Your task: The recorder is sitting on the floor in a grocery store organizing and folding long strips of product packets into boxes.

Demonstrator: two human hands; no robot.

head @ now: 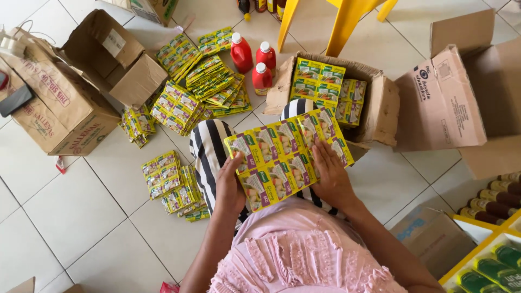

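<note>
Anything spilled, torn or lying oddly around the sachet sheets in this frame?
Nothing is spilled. The sheet of sachets lies flat between the left hand and right hand. The sachet piles on the floor are loosely fanned and askew, not squared. The open carton holding more sachets has crumpled, bent flaps. The red bottles stand upright.

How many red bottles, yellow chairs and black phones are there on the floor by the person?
Red bottles: 3
Yellow chair: 1
Black phone: 1, lying on a brown box, not on the floor
Total: 5
</note>
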